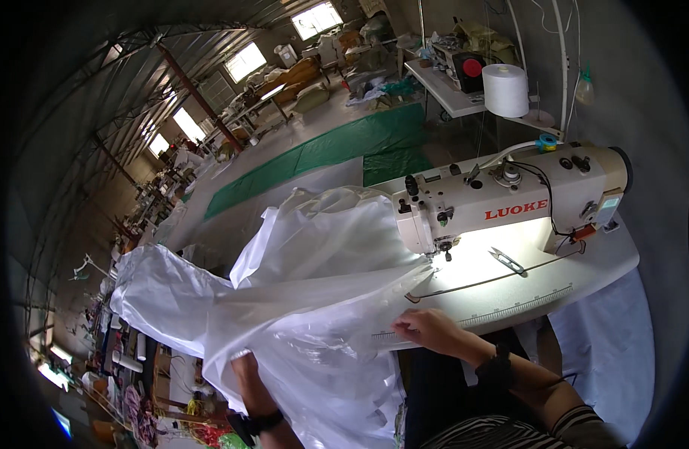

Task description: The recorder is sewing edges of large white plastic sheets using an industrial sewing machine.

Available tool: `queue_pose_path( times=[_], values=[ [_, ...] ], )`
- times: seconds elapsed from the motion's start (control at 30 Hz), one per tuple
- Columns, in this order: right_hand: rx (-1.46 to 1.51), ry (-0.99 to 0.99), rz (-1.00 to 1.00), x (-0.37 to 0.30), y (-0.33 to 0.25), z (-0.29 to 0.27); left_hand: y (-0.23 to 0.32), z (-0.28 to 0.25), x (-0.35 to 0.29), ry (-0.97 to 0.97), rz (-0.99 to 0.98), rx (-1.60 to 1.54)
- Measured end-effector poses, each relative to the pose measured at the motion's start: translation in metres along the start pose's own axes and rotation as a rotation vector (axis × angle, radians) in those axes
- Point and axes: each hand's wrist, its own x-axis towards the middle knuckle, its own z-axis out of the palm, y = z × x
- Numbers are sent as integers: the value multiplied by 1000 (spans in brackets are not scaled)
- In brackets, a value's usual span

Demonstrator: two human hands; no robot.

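Note:
A large sheet of shiny white fabric (pixel 307 307) spreads in folds over the left part of the sewing table and hangs down its front. Its narrowed end runs under the needle area of a white industrial sewing machine (pixel 501 198). My left hand (pixel 245 366) is closed on a fold of the fabric, low at the left. At the table's front edge, my right hand (pixel 428 331) has its fingers curled in beside the fabric; whether anything thin is between them does not show. Thread snips (pixel 507 261) lie on the lit table top (pixel 539 280) below the machine arm.
A thin dark rod (pixel 501 280) slants across the table top. Behind the machine stand a large white thread cone (pixel 505 90) and a side table (pixel 445 88). Green sheeting (pixel 322 153) covers part of the floor. More white fabric (pixel 610 344) hangs at the right.

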Motion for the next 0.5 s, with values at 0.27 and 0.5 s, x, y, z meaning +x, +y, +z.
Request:
queue_pose_path(
  times=[0.27,0.5],
  values=[
    [-84,-457,1,105,-32,48,28,31,50,-68,561,1266],
    [385,-274,-348,196,-47,48,-124,78,-84,-675,-197,0]
  ],
)
